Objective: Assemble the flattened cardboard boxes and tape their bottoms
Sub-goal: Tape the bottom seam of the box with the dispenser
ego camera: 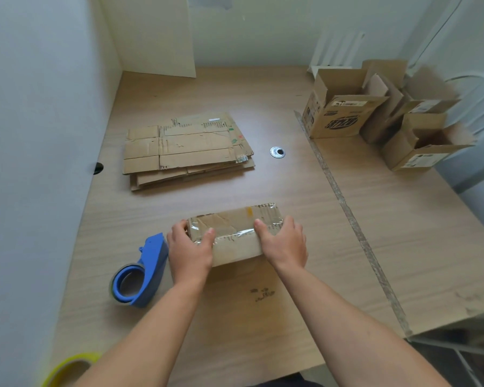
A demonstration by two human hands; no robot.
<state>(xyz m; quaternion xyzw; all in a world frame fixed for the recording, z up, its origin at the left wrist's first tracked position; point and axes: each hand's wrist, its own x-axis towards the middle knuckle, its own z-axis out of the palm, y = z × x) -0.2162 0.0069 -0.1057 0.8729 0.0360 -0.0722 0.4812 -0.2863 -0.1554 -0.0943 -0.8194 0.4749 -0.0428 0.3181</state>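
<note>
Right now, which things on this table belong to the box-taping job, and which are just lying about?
Job: small brown cardboard box, gripped by left hand and right hand; blue plastic tape dispenser; stack of flattened cardboard boxes; assembled open cardboard boxes.
Lying about: yellow tape roll; round metal grommet; leaning white board.

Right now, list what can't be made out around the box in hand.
Head view only.
Underside of the box: hidden by the box itself.
Its ends: covered by left hand and right hand.
Yellow tape roll: cut by bottom edge.
Print on finished boxes: too small.
</note>
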